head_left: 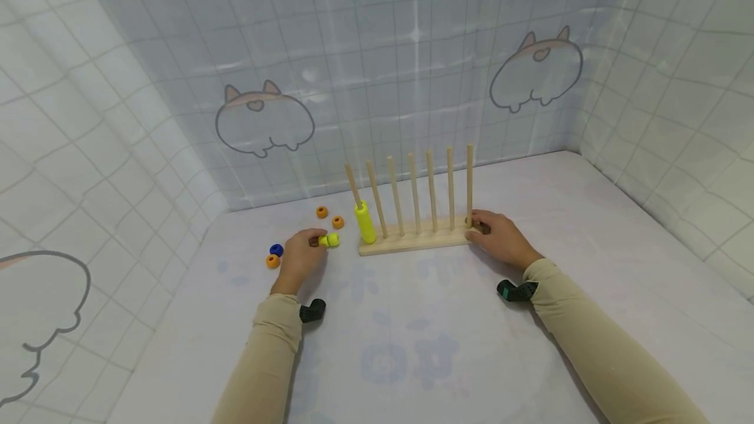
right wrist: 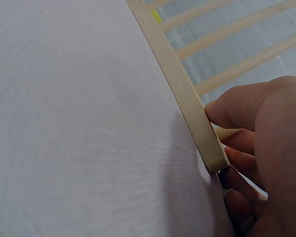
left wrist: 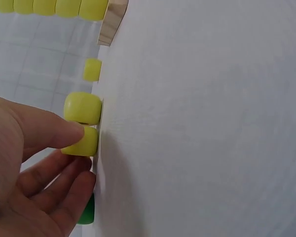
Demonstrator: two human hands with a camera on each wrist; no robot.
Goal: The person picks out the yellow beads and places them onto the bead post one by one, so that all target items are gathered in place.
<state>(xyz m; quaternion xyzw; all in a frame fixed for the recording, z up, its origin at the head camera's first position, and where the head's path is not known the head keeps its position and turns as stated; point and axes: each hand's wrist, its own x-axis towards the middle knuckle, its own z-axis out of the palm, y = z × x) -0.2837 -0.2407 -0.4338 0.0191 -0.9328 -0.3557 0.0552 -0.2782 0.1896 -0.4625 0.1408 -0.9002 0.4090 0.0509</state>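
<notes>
While a blue bead (head_left: 276, 250) and an orange bead (head_left: 273, 261) are lying at the far left, the left hand (head_left: 303, 255) is pinching a yellow bead (left wrist: 84, 143) between thumb and fingers, with a second yellow bead (left wrist: 83, 108) sitting just beside it. Two more orange beads (head_left: 321, 212) are resting beyond. Stacked yellow beads (head_left: 365, 222) are encircling the leftmost peg (head_left: 352, 185) of a wooden rack (head_left: 411, 243), whose right end the right hand (head_left: 503, 237) is gripping, thumb and fingers clamped on it.

The left sleeve (head_left: 259, 362) and right sleeve (head_left: 595, 339) are long, plain khaki and lightly creased. Near the cuffs (head_left: 278, 313) sit the stubby black left wrist camera (head_left: 313, 311) and right wrist camera (head_left: 518, 291) (this one bears a green patch (head_left: 504, 292)).
</notes>
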